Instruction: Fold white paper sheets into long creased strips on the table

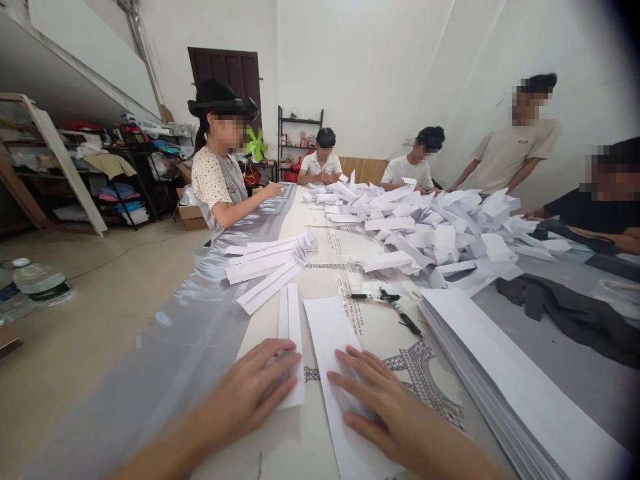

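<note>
Under my left hand (265,380) lies a narrow folded paper strip (290,310), its crease running lengthwise. The fingers of that hand rest flat across its near part. My right hand (373,393) lies with fingers spread on a wider white paper sheet (325,320), just right of the strip. Beyond them, several folded paper strips (270,263) are fanned out on the table. To the right of my right hand stands a thick stack of white paper (475,340). Two pens (375,296) lie crossed between the sheet and the stack.
A large heap of folded paper pieces (425,220) covers the table's far right. A dark cloth (560,313) lies near the right edge. Several people sit or stand around the table, one person (225,167) at the left side. A water bottle (40,280) stands on the floor at left.
</note>
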Demonstrator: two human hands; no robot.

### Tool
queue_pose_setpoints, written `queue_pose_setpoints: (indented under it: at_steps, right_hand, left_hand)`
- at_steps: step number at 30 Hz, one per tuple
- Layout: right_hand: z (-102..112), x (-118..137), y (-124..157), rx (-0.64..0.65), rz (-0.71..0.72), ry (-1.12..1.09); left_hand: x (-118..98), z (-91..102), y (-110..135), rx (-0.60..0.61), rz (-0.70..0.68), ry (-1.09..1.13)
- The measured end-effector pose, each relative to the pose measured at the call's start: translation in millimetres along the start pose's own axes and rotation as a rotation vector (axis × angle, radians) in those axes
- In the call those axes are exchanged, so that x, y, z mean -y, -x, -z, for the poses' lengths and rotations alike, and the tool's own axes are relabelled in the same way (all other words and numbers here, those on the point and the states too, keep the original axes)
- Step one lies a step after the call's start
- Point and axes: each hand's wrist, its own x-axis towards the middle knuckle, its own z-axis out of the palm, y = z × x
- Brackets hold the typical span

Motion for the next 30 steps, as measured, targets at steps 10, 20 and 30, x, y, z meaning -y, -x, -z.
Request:
queue_pose_setpoints:
  at_steps: [10,20,30]
  right_hand:
    - [-10.2,5.2,-1.1,0.003,-0.015,-0.018]
    - [-18.8,7.4,-3.1,0.021,-0.091,-0.055]
    - [-28.5,14.5,-7.4,-0.160,-0.121,-0.241]
  left_hand:
    - [-9.3,-7.1,-0.1,0.111,-0.115,0.033]
    - [-20.7,-2.6,-4.0,0.046,-0.055,0.219]
    - [-50.5,-6.6,-8.7,0.085,-0.299,0.122]
